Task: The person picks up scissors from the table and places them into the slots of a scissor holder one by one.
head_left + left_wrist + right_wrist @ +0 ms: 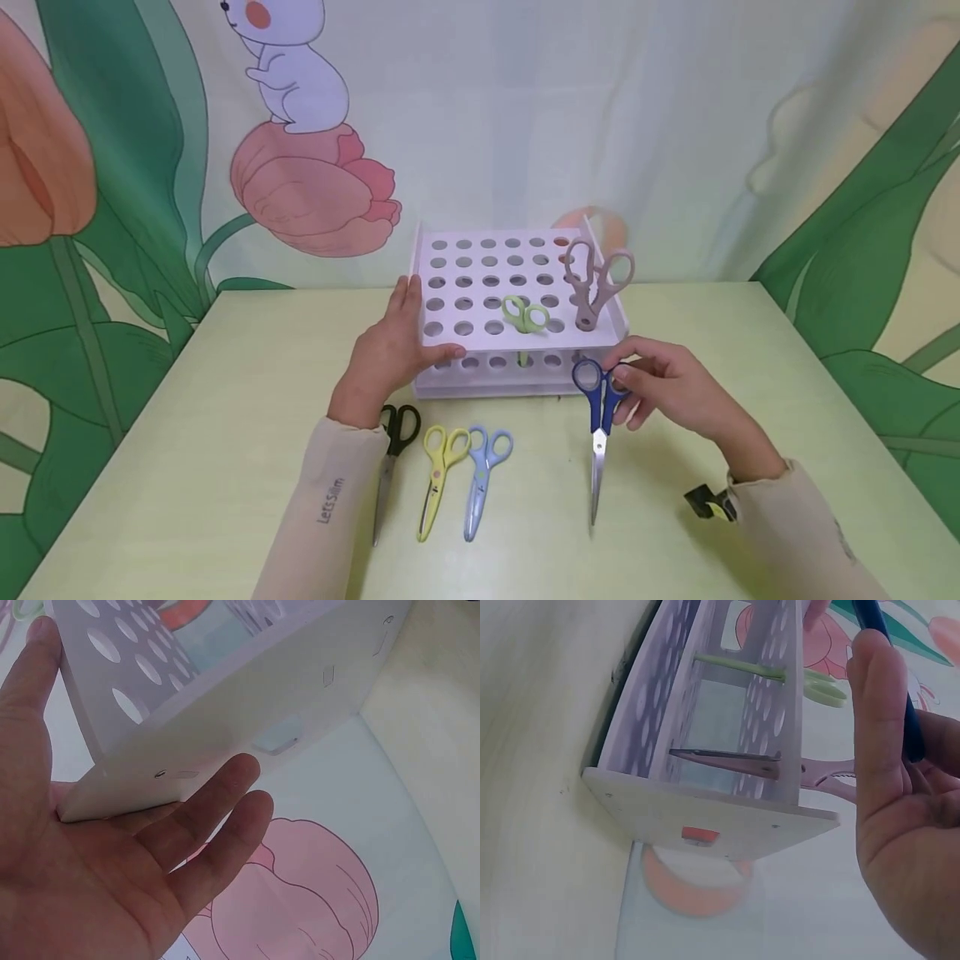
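My left hand [386, 354] is at the left side of a white rack [480, 389] with rows of round holes. In the left wrist view, its thumb lies over the holed shelf and its fingers, nearly straight, rest along the side wall [247, 739]. My right hand [675, 383] pinches a ring of the dark blue-handled scissors [597, 417] in front of the rack's right corner, blades hanging down. Small green scissors [525, 317] and larger mauve scissors [587, 312] stand in front-row holes, handles up. The right wrist view shows mauve blades [735, 761] reaching the lower shelf.
Black scissors [390, 454], yellow scissors [432, 483] and light blue scissors [480, 483] lie on the table [247, 417] before the rack, the black pair partly behind my left sleeve. A printed curtain [480, 125] hangs behind. A small black device [708, 502] is at my right wrist.
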`<state>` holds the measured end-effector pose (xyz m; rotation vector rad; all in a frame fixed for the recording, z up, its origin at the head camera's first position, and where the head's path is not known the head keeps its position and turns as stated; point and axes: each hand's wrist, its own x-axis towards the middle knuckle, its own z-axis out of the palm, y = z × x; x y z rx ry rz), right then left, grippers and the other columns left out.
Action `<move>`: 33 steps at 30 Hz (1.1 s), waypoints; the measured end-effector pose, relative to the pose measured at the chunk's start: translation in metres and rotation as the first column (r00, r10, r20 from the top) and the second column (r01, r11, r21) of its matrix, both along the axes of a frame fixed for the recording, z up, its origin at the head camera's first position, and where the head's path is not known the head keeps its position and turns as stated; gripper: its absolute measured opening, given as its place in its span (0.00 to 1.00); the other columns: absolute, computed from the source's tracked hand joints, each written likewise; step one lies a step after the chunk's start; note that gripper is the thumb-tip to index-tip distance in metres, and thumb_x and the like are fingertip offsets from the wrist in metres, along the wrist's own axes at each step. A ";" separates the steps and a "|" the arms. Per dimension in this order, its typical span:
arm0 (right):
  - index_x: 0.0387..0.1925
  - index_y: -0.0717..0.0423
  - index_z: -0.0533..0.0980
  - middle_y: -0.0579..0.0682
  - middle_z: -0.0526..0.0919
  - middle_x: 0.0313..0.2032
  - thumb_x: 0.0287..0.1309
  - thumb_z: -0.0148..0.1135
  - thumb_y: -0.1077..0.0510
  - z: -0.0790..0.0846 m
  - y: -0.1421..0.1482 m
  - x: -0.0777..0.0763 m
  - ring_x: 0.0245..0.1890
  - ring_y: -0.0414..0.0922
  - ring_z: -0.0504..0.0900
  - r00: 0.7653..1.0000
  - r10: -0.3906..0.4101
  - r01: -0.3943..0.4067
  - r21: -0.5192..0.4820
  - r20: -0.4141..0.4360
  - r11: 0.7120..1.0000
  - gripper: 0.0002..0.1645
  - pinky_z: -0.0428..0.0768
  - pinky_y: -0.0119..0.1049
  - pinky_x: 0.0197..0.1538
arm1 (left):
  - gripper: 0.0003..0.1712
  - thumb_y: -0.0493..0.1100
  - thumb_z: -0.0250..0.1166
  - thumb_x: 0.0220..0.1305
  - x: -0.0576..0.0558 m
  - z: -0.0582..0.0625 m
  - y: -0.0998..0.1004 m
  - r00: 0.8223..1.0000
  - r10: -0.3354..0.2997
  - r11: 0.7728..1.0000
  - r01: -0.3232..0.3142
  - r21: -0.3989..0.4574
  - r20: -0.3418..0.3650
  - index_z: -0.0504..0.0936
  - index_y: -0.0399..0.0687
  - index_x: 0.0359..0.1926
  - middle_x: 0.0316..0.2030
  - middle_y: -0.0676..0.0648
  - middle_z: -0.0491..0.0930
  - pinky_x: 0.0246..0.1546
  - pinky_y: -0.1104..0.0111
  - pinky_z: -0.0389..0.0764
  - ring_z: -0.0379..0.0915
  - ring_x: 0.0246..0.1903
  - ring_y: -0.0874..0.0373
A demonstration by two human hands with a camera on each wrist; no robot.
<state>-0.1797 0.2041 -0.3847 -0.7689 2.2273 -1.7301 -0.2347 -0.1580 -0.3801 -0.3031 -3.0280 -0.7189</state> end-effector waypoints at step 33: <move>0.55 0.75 0.71 0.57 0.87 0.30 0.70 0.59 0.68 0.047 -0.063 -0.014 0.25 0.51 0.87 0.903 -0.383 0.282 -0.400 -0.197 0.872 0.17 0.84 0.43 0.30 | 0.74 0.66 0.73 0.56 -0.002 -0.002 0.001 1.000 0.014 0.995 -0.016 0.094 0.025 0.31 0.37 0.79 0.79 0.37 0.40 0.57 0.51 0.74 0.63 0.66 0.42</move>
